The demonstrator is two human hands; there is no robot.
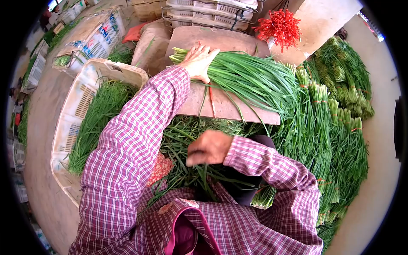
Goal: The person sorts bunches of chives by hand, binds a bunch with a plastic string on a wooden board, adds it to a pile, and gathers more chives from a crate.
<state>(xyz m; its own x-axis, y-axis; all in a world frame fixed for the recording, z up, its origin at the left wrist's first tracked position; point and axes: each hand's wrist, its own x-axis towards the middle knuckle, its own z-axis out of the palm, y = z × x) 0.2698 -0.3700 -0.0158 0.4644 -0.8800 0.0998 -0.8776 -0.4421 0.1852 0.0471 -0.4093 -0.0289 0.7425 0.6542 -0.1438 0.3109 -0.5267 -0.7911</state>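
A thick bunch of garlic chives [250, 76] lies across a tilted board [187, 100], its pale cut ends toward the left. My left hand [197, 63] is closed around the bunch near those ends, thumb on the near side. A red tie [212, 102] hangs from under the bunch over the board. Nearer my body, my right hand [211, 148] is above loose green leaves [180, 138] in my lap, apart from the bunch. Its fingers are curled and partly blurred; what they hold, if anything, is hidden.
Several tied chive bunches [316, 127] are piled at the right. A white crate [63, 165] at the left holds loose chives [100, 114]. Red ties [278, 29] hang in a cluster behind the board, beside stacked white crates [212, 12].
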